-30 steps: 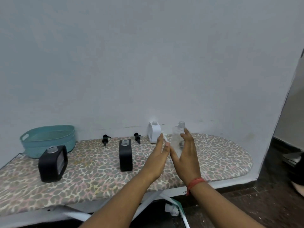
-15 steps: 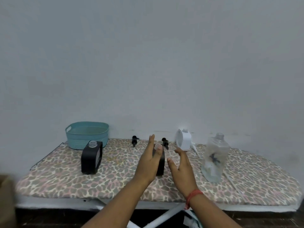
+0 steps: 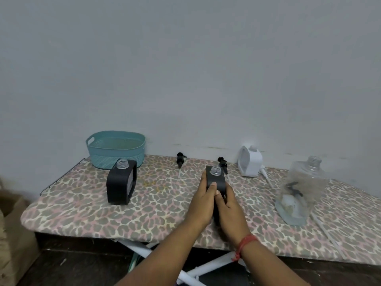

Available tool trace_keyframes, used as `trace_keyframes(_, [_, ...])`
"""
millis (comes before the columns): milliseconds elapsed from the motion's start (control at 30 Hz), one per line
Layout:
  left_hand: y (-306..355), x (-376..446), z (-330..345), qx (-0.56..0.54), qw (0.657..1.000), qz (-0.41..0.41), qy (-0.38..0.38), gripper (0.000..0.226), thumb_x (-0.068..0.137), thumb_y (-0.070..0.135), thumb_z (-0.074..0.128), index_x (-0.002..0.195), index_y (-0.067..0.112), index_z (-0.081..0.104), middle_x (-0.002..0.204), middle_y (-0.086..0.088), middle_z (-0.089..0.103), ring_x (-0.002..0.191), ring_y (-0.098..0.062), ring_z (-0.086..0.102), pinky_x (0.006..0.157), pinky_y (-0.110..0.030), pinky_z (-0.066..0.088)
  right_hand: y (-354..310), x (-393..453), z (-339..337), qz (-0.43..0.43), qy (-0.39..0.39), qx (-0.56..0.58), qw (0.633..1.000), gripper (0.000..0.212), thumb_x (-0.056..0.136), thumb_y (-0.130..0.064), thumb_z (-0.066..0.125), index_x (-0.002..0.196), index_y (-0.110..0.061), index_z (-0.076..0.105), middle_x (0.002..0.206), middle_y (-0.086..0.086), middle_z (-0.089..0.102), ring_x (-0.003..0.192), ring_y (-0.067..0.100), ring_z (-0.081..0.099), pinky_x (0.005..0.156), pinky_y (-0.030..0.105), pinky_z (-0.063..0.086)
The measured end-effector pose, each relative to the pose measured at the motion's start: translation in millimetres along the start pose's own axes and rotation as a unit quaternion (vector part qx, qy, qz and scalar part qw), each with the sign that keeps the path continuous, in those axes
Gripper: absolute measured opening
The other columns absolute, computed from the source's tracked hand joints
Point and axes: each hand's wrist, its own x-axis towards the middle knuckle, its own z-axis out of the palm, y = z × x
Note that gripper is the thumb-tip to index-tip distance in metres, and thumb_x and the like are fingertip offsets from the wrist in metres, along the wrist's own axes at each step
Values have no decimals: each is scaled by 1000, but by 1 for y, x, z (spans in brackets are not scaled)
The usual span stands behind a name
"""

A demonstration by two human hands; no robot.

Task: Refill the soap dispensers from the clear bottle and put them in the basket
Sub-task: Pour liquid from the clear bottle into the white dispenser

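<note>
Both hands, left hand (image 3: 203, 200) and right hand (image 3: 228, 205), clasp the upright black dispenser (image 3: 215, 179), clear bottle (image 3: 302, 190) at three o'clock, nearer the right

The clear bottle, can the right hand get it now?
Probably not yet: the right hand grips the black dispenser with the left hand. Once freed, nothing blocks the clear bottle.

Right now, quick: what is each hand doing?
Left hand: grips the left side of the middle black dispenser.
Right hand: grips the right side of that same dispenser.
</note>
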Motion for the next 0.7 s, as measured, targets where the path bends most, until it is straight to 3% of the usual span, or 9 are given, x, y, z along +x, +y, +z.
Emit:
trace_keyframes(67, [-1,1,-3,-5,1000,-1,0,57,108,34,42,159,44,20,149,9,49,116,5,53,100,-19,41,-3,0,3,-7,1,-6,1000,37,105,-32,45,140,-42,44,124,-29,58,107,-20,54,86,6,43])
trace_keyframes(167, [0,0,-15,-11,1000,-1,9,57,107,34,42,159,43,20,149,8,50,123,-4,53,109,-28,40,-7,1,15,-17,-11,-4,1000,38,105,-30,45,142,-40,44,127,-27,58,110,-17,54,94,14,44])
trace_keyframes(400, [6,-5,-72,-2,999,9,50,57,106,33,43,158,43,23,150,6,50,128,-9,52,114,-34,39,-27,-1,71,-35,-36,-1,999,39,106,-28,44,143,-40,43,128,-20,61,114,-7,58,91,11,45])
trace_keyframes(533, [10,-8,-106,2,997,13,72,55,107,28,43,159,38,26,151,6,48,132,-10,49,111,-27,37,-36,-3,104,-42,-47,6,998,39,106,-28,44,143,-39,43,132,-16,61,117,-1,58,100,23,47])
trace_keyframes(700, [10,-12,-131,5,996,11,90,72,87,51,48,156,45,30,146,9,54,128,-8,54,116,-36,38,-40,-5,132,-50,-52,2,997,43,106,-29,43,148,-36,40,135,-15,59,121,0,56,105,28,46])
